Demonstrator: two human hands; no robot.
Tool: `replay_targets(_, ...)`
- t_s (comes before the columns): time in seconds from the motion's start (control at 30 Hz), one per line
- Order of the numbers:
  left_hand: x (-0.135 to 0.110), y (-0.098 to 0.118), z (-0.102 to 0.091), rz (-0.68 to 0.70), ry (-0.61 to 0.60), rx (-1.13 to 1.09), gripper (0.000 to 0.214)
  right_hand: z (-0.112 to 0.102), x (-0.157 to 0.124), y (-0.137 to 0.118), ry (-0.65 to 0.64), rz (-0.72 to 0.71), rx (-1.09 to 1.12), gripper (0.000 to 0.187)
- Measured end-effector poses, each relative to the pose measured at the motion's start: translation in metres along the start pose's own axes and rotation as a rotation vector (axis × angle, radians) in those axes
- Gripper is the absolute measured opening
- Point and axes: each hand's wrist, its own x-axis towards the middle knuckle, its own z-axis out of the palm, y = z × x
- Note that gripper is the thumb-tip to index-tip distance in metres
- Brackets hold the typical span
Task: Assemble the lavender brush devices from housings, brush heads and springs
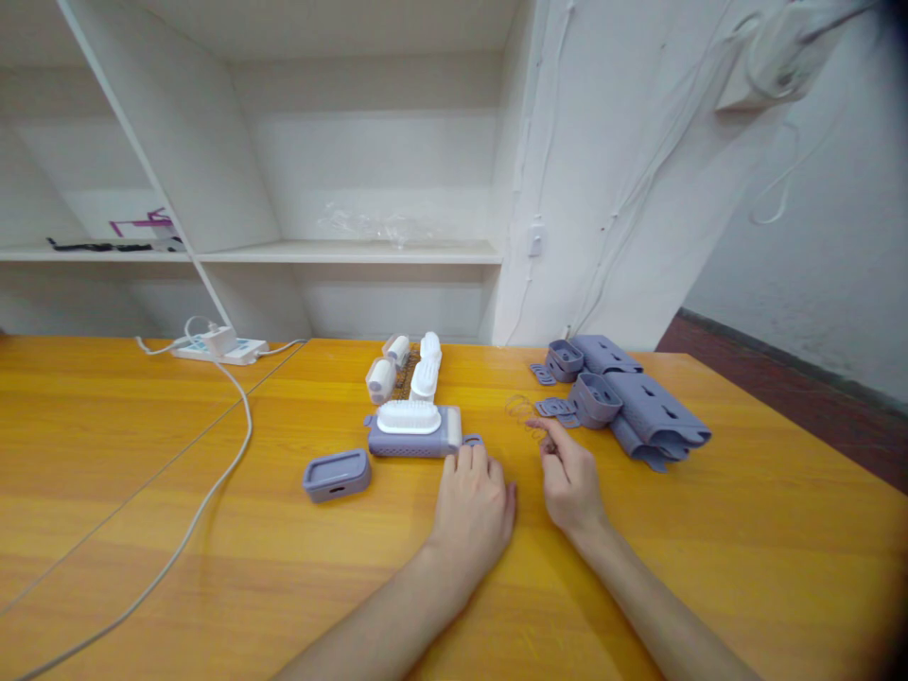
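Table (177,558), left to right. White power strip (248,354) at the back edge, left part, with a white plug (218,339) in it; pale cable (245,440) runs from the plug down toward the near-left corner. Shelf (355,252) behind the table: crumpled clear plastic wrap (387,227) on it.

Mid-table, left of center: shallow purple tray (338,476), recess up, near the left end of a purple case (415,445), not touching it. Two white rollers (382,378) sit behind the case, nearer the back edge. The case lies lengthwise along the table, white bristle brush (409,417) on top, bristles up. Two white brush handles (424,376) stand in a row behind it toward the back edge, beside the rollers.

Left hand (474,497): knuckles up, fingers curled at the case's right end, beside a small purple loop tab (472,440). Fingertips hidden; can't tell if it grips or just rests.

Thin wire loops (521,409) lie right of the case, clear of it. Right hand (573,482): index finger extended to the loops, other fingers curled in; can't tell if it pinches the wire. Hands are apart, bare table between.

Toward the right edge: two purple open-top boxes (597,401) with slotted purple flaps (557,409) on their left and purple slotted sleeves (656,411) on their right.
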Motion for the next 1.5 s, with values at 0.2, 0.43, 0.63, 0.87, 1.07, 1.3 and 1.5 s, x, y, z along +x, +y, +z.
replay_targets(0.2, -0.003, -0.005, 0.007, -0.017, 0.023, -0.045, 0.012, 0.004, -0.003, -0.013, 0.018, -0.023, -0.121, 0.04)
replay_targets(0.43, -0.002, -0.004, 0.008, 0.1, 0.009, 0.054, 0.023, 0.002, -0.003, -0.009, 0.123, -0.008, 0.176, 0.045)
replay_targets(0.63, 0.001, -0.013, 0.005, 0.108, 0.032, 0.037, 0.029, 0.003, -0.007, -0.005, -0.001, -0.148, 0.43, 0.053)
replay_targets(0.87, 0.004, -0.015, 0.009, -0.005, 0.035, -0.072, 0.027, 0.013, -0.002, 0.0, 0.143, 0.139, 0.444, 0.033)
replay_targets(1.07, 0.005, -0.017, 0.009, -0.038, -0.006, -0.128, 0.035, 0.004, 0.0, -0.007, 0.305, 0.068, 0.119, 0.029)
replay_targets(1.3, 0.004, -0.017, 0.01, -0.024, -0.014, -0.141, 0.029, 0.003, 0.003, -0.01, 0.292, 0.083, 0.179, 0.023)
replay_targets(1.5, 0.005, -0.019, 0.012, -0.037, 0.021, -0.235, 0.026, 0.01, 0.002, -0.007, 0.206, 0.304, 0.554, 0.055)
